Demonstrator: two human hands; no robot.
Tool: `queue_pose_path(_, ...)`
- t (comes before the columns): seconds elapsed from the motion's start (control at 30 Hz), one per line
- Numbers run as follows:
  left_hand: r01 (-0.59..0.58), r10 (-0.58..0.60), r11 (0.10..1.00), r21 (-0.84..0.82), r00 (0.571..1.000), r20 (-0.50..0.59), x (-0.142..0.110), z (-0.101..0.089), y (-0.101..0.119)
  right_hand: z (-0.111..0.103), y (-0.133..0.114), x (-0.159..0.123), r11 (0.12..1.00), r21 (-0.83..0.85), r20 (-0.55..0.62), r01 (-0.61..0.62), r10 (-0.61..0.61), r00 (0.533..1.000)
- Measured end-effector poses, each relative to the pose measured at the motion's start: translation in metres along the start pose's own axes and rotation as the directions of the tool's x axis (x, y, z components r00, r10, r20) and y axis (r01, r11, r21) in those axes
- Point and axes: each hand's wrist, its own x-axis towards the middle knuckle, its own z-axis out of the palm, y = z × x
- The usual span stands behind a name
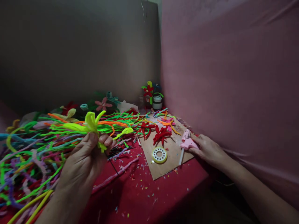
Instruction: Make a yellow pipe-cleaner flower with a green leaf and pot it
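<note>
My left hand [87, 157] is closed in a pinch on a yellow-green pipe-cleaner flower [90, 123], held up over the red table with its looped petals spread above my fingers. A thin dark wire hangs from under that hand. My right hand [207, 149] reaches to the right edge of a brown cardboard sheet [168, 165] and its fingers rest on a pink glue gun [187, 141] lying there. Whether the fingers wrap round the gun is not clear. Red pipe-cleaner flowers [161, 134] lie on the cardboard between my hands.
A big tangle of coloured pipe cleaners [30, 149] covers the left of the red table [149, 193]. A yellow-white ring [159, 155] lies on the cardboard. A small jar with flowers [157, 101] stands in the back corner. A pink cloth wall [229, 77] closes the right.
</note>
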Motion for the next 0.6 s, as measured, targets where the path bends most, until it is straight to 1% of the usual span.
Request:
queue_pose_path(0.07, -0.011, 0.009, 1.000, 0.020, 0.997, 0.082, -0.002, -0.002, -0.001, -0.008, -0.011, -0.004, 0.998, 0.064, -0.097, 0.025, -0.019, 0.995)
queue_pose_path(0.1, -0.012, 0.008, 0.999, 0.035, 0.992, 0.124, -0.003, -0.003, -0.002, -0.012, -0.021, -0.006, 0.987, 0.154, -0.160, 0.041, -0.016, 0.987)
queue_pose_path(0.13, -0.006, 0.000, 0.999, 0.035, 0.988, 0.156, -0.005, -0.005, -0.003, -0.015, -0.036, -0.006, 0.952, 0.297, -0.213, 0.067, -0.002, 0.977)
queue_pose_path(0.17, 0.002, -0.009, 0.999, 0.036, 0.981, 0.193, -0.006, -0.006, -0.004, -0.016, -0.053, -0.006, 0.876, 0.476, -0.198, 0.073, 0.026, 0.980)
queue_pose_path(0.2, 0.009, -0.017, 0.999, 0.036, 0.970, 0.242, -0.007, -0.007, -0.006, -0.016, -0.074, -0.005, 0.756, 0.650, -0.154, 0.080, 0.027, 0.988)
queue_pose_path(0.23, 0.009, -0.020, 0.999, 0.036, 0.953, 0.302, -0.008, -0.009, -0.008, -0.014, -0.095, -0.002, 0.596, 0.803, -0.036, 0.017, 0.020, 0.999)
queue_pose_path(0.27, 0.009, -0.022, 0.999, 0.039, 0.937, 0.349, -0.009, -0.010, -0.010, -0.010, -0.117, 0.002, 0.391, 0.912, 0.120, -0.120, 0.025, 0.992)
queue_pose_path(0.3, 0.008, -0.022, 0.999, 0.037, 0.925, 0.379, -0.010, -0.012, -0.012, -0.006, -0.139, 0.006, 0.156, 0.958, 0.241, -0.242, 0.026, 0.970)
queue_pose_path(0.33, 0.014, -0.029, 0.999, 0.039, 0.913, 0.407, -0.010, -0.013, -0.014, -0.002, -0.158, 0.011, -0.077, 0.948, 0.311, -0.308, 0.031, 0.950)
queue_pose_path(0.37, 0.024, -0.039, 0.999, 0.041, 0.903, 0.427, -0.011, -0.014, -0.016, 0.002, -0.175, 0.016, -0.276, 0.903, 0.354, -0.331, 0.038, 0.935)
queue_pose_path(0.4, 0.032, -0.046, 0.999, 0.039, 0.901, 0.432, -0.011, -0.015, -0.017, 0.005, -0.189, 0.021, -0.424, 0.845, 0.376, -0.326, 0.037, 0.926)
queue_pose_path(0.43, 0.039, -0.053, 0.998, 0.041, 0.898, 0.437, -0.012, -0.016, -0.019, 0.007, -0.200, 0.025, -0.518, 0.795, 0.382, -0.315, 0.025, 0.924)
queue_pose_path(0.47, 0.045, -0.061, 0.998, 0.046, 0.897, 0.437, -0.013, -0.016, -0.020, 0.008, -0.208, 0.028, -0.584, 0.752, 0.376, -0.304, 0.002, 0.926)
queue_pose_path(0.5, 0.051, -0.070, 0.997, 0.056, 0.897, 0.436, -0.015, -0.015, -0.021, 0.009, -0.213, 0.030, -0.629, 0.720, 0.373, -0.293, -0.006, 0.928)
queue_pose_path(0.53, 0.055, -0.080, 0.996, 0.069, 0.897, 0.435, -0.016, -0.015, -0.022, 0.010, -0.216, 0.031, -0.655, 0.700, 0.371, -0.283, -0.005, 0.929)
queue_pose_path(0.6, 0.059, -0.096, 0.993, 0.098, 0.899, 0.428, -0.017, -0.014, -0.023, 0.012, -0.217, 0.033, -0.672, 0.692, 0.378, -0.263, 0.027, 0.925)
